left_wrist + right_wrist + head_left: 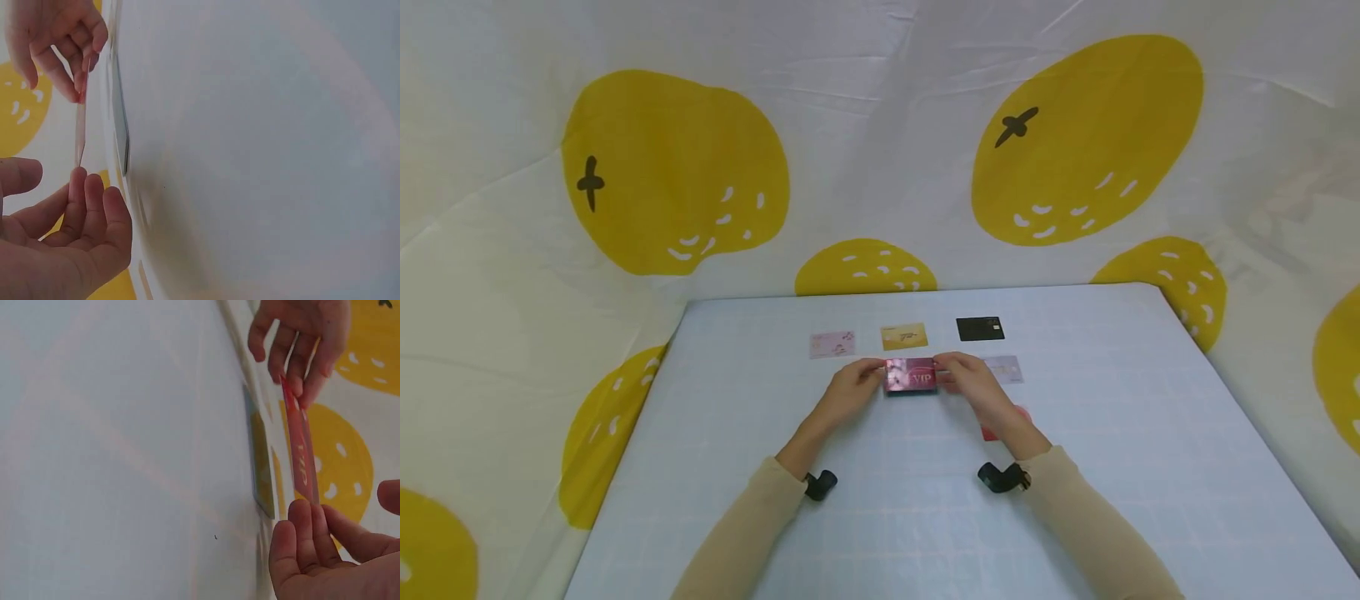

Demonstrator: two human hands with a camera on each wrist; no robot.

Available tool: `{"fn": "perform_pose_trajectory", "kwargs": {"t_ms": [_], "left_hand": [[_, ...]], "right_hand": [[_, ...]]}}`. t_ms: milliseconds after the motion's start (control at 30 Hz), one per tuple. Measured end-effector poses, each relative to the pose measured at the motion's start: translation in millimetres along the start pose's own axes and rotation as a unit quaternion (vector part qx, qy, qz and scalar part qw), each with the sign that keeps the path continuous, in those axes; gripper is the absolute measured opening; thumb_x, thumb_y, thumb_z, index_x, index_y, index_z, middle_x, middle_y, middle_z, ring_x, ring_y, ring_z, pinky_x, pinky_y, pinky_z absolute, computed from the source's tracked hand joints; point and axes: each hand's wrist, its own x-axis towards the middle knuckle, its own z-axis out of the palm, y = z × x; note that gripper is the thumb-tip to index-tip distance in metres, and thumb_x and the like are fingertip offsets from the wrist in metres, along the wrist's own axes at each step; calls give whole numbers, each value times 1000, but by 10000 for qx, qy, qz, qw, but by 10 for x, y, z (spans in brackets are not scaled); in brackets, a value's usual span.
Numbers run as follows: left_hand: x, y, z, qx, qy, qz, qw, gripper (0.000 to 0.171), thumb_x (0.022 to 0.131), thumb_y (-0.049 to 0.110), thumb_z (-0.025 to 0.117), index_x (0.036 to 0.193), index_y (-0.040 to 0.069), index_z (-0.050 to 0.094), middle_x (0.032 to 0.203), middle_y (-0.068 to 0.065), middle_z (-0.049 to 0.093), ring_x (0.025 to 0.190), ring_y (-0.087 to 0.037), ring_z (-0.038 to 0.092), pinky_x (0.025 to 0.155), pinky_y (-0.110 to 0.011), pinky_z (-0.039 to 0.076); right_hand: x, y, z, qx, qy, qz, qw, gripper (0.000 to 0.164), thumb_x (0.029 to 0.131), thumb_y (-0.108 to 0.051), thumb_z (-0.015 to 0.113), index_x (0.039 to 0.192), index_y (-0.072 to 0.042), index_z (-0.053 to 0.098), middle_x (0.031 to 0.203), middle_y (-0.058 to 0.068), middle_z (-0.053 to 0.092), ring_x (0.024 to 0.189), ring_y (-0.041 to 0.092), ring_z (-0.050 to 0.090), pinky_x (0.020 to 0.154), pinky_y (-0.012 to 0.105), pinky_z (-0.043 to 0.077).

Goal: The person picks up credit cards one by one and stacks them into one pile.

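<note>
Pinching a glossy VIP card by its short ends, with closed fingertips of left hand and right hand — likely light, stiff and slippery; best taken there.

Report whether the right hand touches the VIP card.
Touching: the right wrist view shows the right hand, fingertips against the near end of the VIP card.

Head view looks forward and down from behind left hand and right hand; wrist views — close, facing the fingers — share both.
</note>
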Motion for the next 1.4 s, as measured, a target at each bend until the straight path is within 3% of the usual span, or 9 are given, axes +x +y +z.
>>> {"fn": "perform_pose_trajectory", "kwargs": {"t_ms": [600, 1400], "left_hand": [[112, -52, 76, 439, -307, -388, 9978, 38, 103, 31, 55, 128, 6, 66, 124, -9, 66, 118, -26, 58, 103, -47, 44], [164, -34, 71, 748, -561, -466, 9945, 42, 102, 33, 56, 129, 2, 65, 125, -9, 66, 112, -23, 60, 99, -44, 48]], "right_hand": [[60, 51, 13, -672, -15, 123, 9977, 44, 103, -41, 53, 132, -10, 62, 125, 9, 62, 108, 27, 57, 95, 41, 47], [105, 84, 49, -1197, 142, 140, 9926, 45, 101, -43, 56, 131, -10, 63, 127, 8, 62, 105, 26, 58, 93, 42, 48]]}}
